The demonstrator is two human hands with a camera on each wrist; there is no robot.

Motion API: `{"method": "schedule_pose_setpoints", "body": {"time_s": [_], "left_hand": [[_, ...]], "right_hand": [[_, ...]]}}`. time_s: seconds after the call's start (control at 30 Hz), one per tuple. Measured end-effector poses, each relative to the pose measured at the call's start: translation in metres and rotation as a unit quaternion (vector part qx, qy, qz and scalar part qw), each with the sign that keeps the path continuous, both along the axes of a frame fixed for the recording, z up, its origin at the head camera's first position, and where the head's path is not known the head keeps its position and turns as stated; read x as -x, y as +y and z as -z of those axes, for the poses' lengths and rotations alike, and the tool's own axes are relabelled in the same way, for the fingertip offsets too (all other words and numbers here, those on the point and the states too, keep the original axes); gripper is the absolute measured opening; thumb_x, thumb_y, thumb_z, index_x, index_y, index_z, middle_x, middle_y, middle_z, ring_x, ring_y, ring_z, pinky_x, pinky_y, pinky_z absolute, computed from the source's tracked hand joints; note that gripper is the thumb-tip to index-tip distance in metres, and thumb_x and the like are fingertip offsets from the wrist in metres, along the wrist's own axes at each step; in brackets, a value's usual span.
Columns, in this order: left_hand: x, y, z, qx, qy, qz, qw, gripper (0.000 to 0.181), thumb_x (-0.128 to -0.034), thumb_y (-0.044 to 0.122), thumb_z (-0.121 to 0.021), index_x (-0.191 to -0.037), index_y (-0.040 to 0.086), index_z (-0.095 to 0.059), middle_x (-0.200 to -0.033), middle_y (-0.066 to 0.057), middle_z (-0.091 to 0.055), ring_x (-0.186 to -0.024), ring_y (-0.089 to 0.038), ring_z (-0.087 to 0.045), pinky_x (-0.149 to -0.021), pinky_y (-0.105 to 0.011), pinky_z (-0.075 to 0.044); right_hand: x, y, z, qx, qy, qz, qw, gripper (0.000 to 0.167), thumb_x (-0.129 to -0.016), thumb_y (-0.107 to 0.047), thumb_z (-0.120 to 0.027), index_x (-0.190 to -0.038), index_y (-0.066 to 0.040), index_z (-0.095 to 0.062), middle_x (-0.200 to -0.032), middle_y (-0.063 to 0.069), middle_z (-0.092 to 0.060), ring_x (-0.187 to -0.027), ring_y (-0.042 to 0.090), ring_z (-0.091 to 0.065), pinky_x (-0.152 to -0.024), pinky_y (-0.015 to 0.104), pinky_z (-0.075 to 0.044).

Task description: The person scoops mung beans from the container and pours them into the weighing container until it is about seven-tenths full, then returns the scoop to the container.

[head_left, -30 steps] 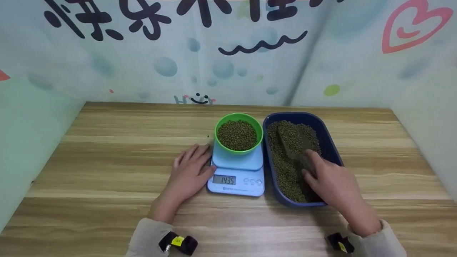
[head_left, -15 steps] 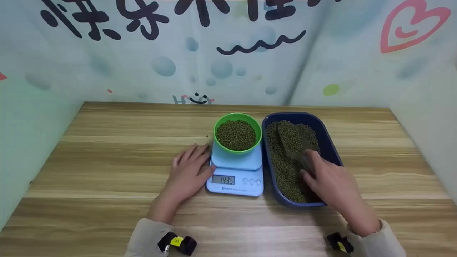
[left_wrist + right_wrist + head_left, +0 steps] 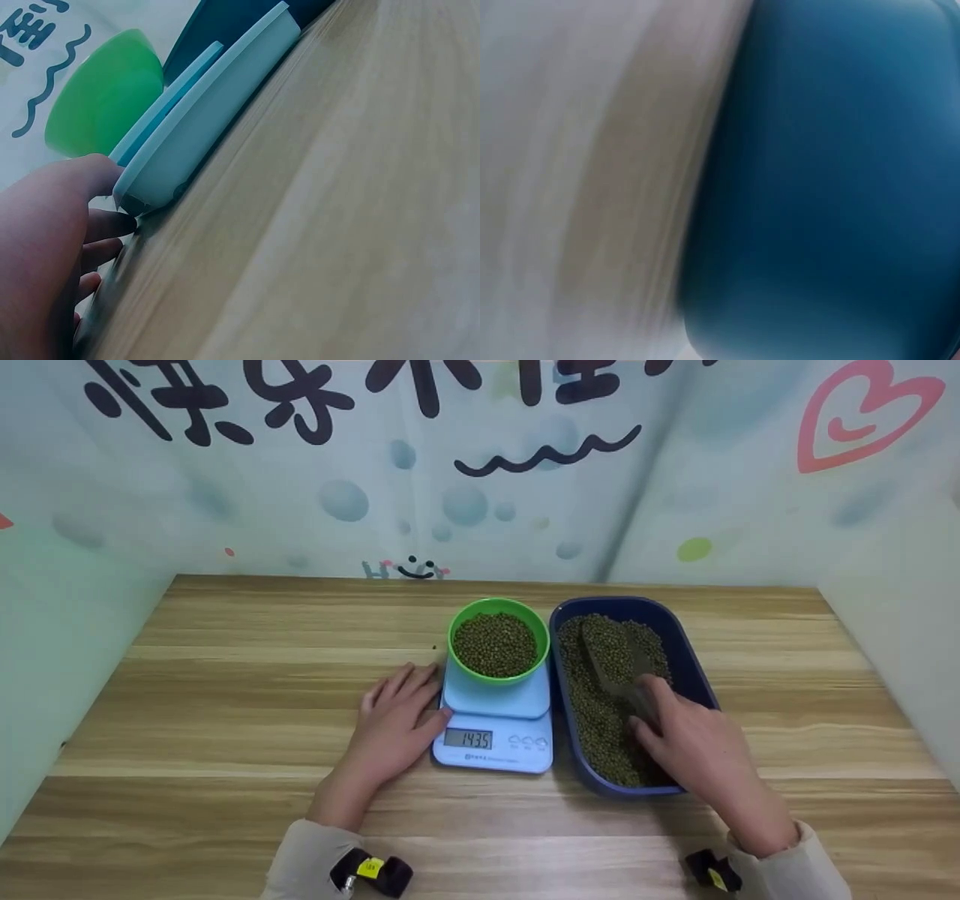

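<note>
A light blue kitchen scale (image 3: 491, 742) stands mid-table, its display reading 143.5. On its platform sits a green bowl (image 3: 457, 656) of small green-brown beans (image 3: 496, 645). My left hand (image 3: 397, 724) rests beside the scale with fingers extended, the thumb at its left edge; the left wrist view shows the thumb by the scale's (image 3: 210, 112) corner. To the right, a dark blue tub (image 3: 694, 667) holds more of these beans (image 3: 600, 735). Inside it my right hand (image 3: 701, 742) grips the handle of a scoop (image 3: 641, 705), whose head lies among the beans.
The wooden table (image 3: 225, 675) runs back to a printed backdrop (image 3: 300, 510). A stray bean (image 3: 434, 647) lies left of the bowl. The tub stands close against the scale's right side. In the right wrist view the tub's outer wall (image 3: 825, 187) fills most of the frame.
The head view has shifted very slightly. Both hands, the scoop and the scale reading of 143.5 stay the same.
</note>
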State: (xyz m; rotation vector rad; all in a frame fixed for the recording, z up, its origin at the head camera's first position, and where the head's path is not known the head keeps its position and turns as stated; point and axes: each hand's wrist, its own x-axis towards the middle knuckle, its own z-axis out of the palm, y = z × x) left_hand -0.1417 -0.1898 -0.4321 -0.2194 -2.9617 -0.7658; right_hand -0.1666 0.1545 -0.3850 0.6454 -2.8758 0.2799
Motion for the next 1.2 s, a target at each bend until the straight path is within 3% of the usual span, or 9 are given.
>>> {"method": "schedule_pose_setpoints", "body": {"time_s": [0.67, 1.2], "left_hand": [[-0.0002, -0.0005, 0.0015, -0.006, 0.002, 0.002, 1.0000, 0.052, -0.0903, 0.050, -0.037, -0.134, 0.022, -0.042, -0.143, 0.004, -0.030, -0.134, -0.020, -0.013, -0.102, -0.044, -0.006], [0.0006, -0.0001, 0.0017, -0.001, 0.002, 0.002, 1.0000, 0.053, -0.0902, 0.050, -0.037, -0.134, 0.022, -0.042, -0.143, 0.003, -0.030, -0.133, -0.021, -0.014, -0.103, -0.046, -0.006]], "right_hand": [[-0.0010, 0.0004, 0.0000, 0.010, -0.004, -0.005, 0.9999, 0.045, -0.084, -0.026, -0.059, -0.123, -0.010, -0.045, -0.074, 0.004, -0.059, -0.047, 0.013, -0.044, -0.039, 0.032, -0.034], [-0.0008, 0.0012, -0.0002, 0.011, -0.008, -0.003, 0.9999, 0.045, -0.084, -0.026, -0.059, -0.125, -0.011, -0.046, -0.077, 0.005, -0.060, -0.050, 0.015, -0.047, -0.040, 0.033, -0.035]]}}
